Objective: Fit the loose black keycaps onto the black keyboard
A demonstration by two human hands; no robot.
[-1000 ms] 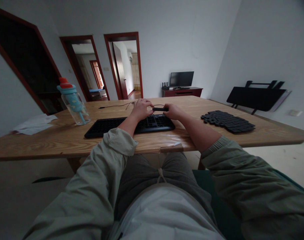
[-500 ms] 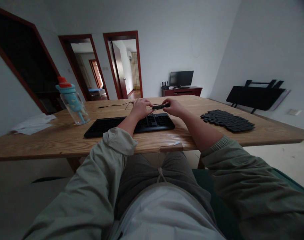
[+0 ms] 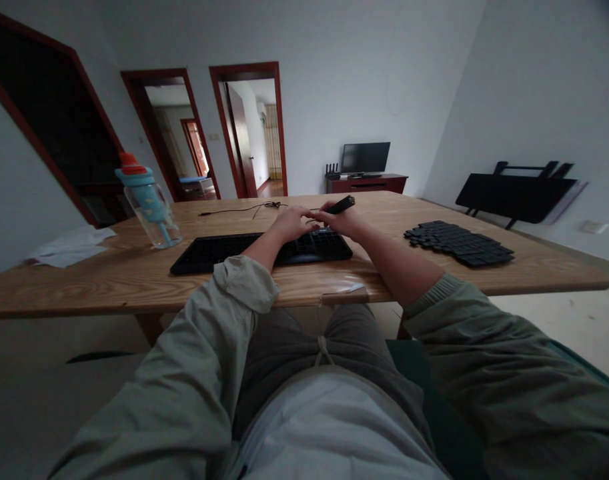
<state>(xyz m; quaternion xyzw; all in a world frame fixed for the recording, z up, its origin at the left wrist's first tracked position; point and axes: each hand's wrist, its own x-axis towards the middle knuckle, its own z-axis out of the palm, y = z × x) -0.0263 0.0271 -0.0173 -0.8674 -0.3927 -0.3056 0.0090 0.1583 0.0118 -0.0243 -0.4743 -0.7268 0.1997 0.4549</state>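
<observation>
A black keyboard [image 3: 211, 253] lies on the wooden table in front of me. Over its right part, my right hand [image 3: 345, 221] is closed around a slim black-handled tool [image 3: 343, 204]; the handle sticks up past the knuckles to the upper right. A thin end runs from it toward my left fingertips, too small to make out its kind. My left hand [image 3: 291, 223] is right beside it, fingers bent and close to the right fingertips. Whether the left fingers pinch the thin end cannot be seen. A patch of loose black keycaps [image 3: 457, 243] lies to the right.
A clear bottle [image 3: 154, 213] with a blue and red top stands at the left, near white tissues [image 3: 71, 247]. A black cable [image 3: 234, 211] lies behind the keyboard. The table's front edge [image 3: 284, 303] runs close to my lap, with brown tape on it.
The tool was level between both hands; now its handle points up to the right in my right hand. My left hand has moved slightly right, closer to the right one.
</observation>
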